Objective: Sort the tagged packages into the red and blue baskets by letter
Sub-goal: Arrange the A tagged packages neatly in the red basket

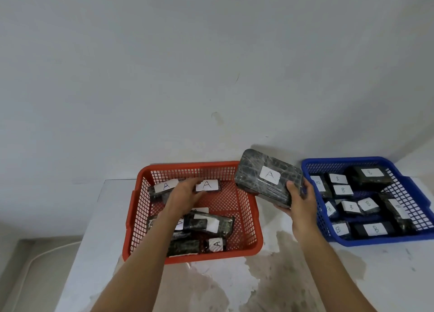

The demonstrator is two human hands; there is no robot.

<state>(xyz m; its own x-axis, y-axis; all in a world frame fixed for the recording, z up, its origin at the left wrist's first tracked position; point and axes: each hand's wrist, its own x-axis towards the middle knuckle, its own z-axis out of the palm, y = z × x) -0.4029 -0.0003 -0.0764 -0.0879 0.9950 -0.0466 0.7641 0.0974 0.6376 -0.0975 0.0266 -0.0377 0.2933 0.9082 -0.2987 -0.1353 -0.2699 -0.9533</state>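
The right hand point(299, 200) is gripping an A-tagged package point(269, 177), fingers clamped, at centre frame between the red basket point(249, 217) and blue basket point(312, 164). The left hand point(184, 194) is reaching, fingers relaxed, among sorted A packages. Sorting appears nearly finished.

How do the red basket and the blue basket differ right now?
The red basket holds packages tagged A; the blue basket holds B tags. The left hand reaches into the red basket; no hand is in the blue basket. Both are mesh plastic trays.
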